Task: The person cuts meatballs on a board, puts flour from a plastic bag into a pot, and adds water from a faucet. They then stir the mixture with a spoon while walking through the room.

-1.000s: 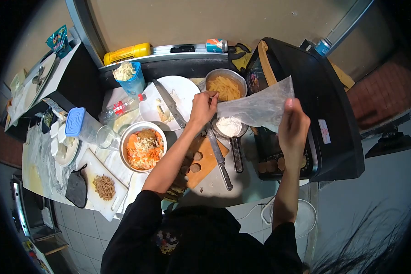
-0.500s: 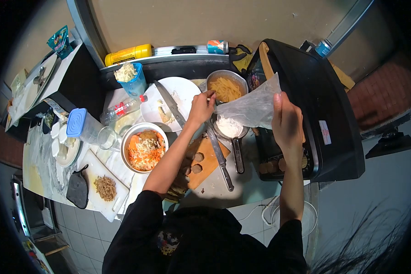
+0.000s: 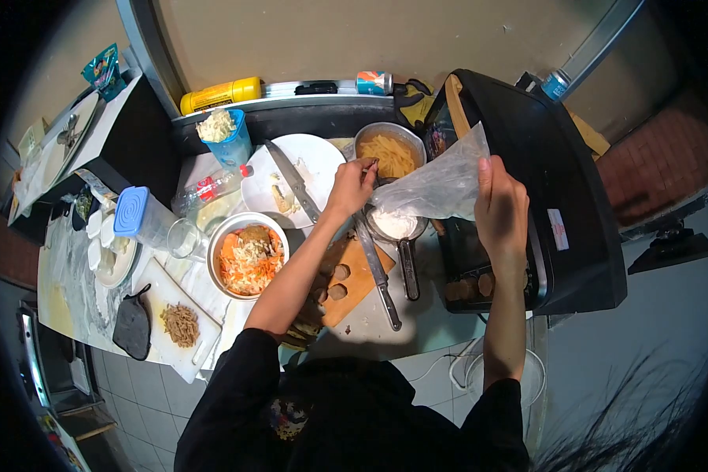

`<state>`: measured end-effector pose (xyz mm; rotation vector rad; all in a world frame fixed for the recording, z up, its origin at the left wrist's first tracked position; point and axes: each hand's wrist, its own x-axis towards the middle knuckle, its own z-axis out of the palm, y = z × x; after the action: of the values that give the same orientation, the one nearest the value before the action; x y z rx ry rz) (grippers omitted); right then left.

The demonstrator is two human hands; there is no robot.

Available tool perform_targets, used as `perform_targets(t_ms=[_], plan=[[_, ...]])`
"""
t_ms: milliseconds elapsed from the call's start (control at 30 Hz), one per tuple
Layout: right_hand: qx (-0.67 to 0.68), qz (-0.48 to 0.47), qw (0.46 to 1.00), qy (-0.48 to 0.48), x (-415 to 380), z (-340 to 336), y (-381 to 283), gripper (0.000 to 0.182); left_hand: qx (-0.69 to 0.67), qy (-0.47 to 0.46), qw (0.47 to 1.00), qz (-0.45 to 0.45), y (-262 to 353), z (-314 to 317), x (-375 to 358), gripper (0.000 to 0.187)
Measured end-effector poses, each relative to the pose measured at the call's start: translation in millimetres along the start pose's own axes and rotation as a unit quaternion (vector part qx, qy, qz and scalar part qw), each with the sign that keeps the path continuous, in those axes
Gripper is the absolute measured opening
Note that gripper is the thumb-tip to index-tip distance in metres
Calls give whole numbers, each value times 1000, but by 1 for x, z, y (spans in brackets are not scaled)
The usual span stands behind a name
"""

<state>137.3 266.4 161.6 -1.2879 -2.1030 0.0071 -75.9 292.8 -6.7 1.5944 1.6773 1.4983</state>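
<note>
Whitish translucent bag [image 3: 436, 182], white powder [image 3: 393, 223], orange board [image 3: 365, 285], blue lid [image 3: 136, 211]

Across the far side, here's a plain beige wall [image 3: 330, 39], one metal post [image 3: 143, 55] slanting down at left, another post [image 3: 602, 49] at right. Over left stands a black cabinet [image 3: 145, 153]; nearer, a pale, marbled table [image 3: 59, 275] catches bright light and shadows. Grey floor tiles [image 3: 138, 393] run near left, red brick patterning [image 3: 659, 169] far right!
</note>
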Motion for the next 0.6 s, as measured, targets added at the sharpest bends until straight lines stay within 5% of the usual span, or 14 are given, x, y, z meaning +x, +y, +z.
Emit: perform_targets(t_ms=[133,300,600], plan=[[-9,-39,999,-18,-6,5,5,30,-12,5,1000,9,-2,6,0,21],[-20,-22,1000,-4,-11,2,5,31,4,-33,997,-75,-12,5,2,26],[57,49,995,69,-32,-6,-2,27,61,-36,994,-81,-31,0,-4,34]])
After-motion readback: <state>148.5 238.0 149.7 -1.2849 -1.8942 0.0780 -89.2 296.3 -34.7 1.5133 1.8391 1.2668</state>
